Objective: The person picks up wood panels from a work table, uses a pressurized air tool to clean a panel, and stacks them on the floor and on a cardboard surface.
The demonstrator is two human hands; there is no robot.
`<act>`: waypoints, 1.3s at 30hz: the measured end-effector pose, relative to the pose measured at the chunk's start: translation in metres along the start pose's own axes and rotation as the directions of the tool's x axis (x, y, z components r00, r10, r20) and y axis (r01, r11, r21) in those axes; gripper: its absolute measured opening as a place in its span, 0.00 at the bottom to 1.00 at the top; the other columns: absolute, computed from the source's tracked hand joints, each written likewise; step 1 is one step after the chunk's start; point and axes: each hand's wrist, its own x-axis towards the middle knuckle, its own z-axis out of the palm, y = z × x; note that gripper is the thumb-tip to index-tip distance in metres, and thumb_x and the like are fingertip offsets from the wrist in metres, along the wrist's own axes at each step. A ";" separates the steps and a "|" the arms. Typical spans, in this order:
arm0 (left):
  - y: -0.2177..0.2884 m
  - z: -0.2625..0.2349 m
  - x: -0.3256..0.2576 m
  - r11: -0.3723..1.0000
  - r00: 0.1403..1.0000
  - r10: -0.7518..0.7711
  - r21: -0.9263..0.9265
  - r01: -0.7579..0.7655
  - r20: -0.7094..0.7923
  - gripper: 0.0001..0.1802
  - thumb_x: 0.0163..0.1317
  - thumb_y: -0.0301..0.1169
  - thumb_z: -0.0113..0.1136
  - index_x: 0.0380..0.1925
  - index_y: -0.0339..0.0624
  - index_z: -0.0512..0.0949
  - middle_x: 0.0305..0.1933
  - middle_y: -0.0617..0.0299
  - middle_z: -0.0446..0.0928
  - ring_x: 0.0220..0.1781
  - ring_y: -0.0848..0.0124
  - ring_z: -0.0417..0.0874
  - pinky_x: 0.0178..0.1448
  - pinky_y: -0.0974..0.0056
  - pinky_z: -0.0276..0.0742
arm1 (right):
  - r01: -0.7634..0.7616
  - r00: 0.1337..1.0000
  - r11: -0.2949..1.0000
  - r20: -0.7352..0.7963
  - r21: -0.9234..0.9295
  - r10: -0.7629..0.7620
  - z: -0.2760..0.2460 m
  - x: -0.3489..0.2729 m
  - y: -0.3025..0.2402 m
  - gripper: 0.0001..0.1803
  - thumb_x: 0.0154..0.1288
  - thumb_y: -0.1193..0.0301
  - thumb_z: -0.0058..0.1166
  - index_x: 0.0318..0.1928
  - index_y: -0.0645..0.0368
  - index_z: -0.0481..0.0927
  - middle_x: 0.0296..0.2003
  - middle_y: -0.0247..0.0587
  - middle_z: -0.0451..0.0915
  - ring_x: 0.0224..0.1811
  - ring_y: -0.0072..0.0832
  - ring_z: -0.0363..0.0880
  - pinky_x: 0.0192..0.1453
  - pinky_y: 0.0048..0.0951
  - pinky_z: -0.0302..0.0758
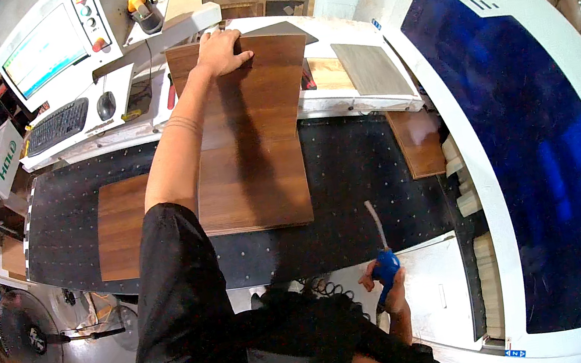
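Observation:
Brown wood-grain panel (270,88) stands raised on its lower edge, its top wider in view. My left hand (219,54) is closed over its top edge, thumb on the near face. Directly below it, another brown panel (255,194) lies flat on the black dotted work surface (348,166). Down at the right, my right hand (394,293) is wrapped round a blue air blow gun (385,266). Its thin pale nozzle points up toward the panels. A third brown panel (122,227) lies at the left, partly behind my left arm.
A white machine with a dark blue window (523,149) rises at the right. Behind the work surface are a monitor (47,63), keyboard (58,126), mouse (106,105) and grey board (371,66). One more brown panel (417,141) lies near the machine. A fan (30,335) stands lower left.

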 end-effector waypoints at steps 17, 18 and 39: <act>0.008 -0.005 -0.006 0.999 0.996 -0.007 -0.048 0.002 -0.090 0.31 0.63 0.60 0.67 0.49 0.44 0.83 0.51 0.54 0.84 0.59 0.53 0.81 0.63 0.48 0.68 | 0.101 0.994 0.988 0.051 -0.113 -0.095 0.043 0.086 -0.085 0.49 0.78 0.28 0.21 0.47 0.62 0.81 0.41 0.50 0.86 0.46 0.39 0.85 0.60 0.42 0.76; 0.012 -0.001 -0.005 0.998 0.995 -0.004 -0.058 -0.002 -0.099 0.31 0.63 0.60 0.67 0.49 0.44 0.83 0.51 0.54 0.84 0.59 0.53 0.81 0.63 0.48 0.68 | 0.101 0.994 0.988 0.049 -0.120 -0.096 0.039 0.103 -0.090 0.48 0.79 0.29 0.20 0.47 0.62 0.81 0.41 0.50 0.86 0.46 0.39 0.85 0.61 0.42 0.76; 0.008 -0.008 -0.029 0.993 0.979 -0.044 -0.117 0.021 -0.197 0.26 0.71 0.57 0.59 0.44 0.44 0.84 0.49 0.54 0.85 0.56 0.54 0.81 0.62 0.48 0.67 | 0.071 0.997 0.964 0.031 -0.255 -0.065 0.136 0.316 -0.133 0.47 0.74 0.25 0.28 0.35 0.59 0.79 0.20 0.37 0.78 0.21 0.31 0.80 0.30 0.31 0.76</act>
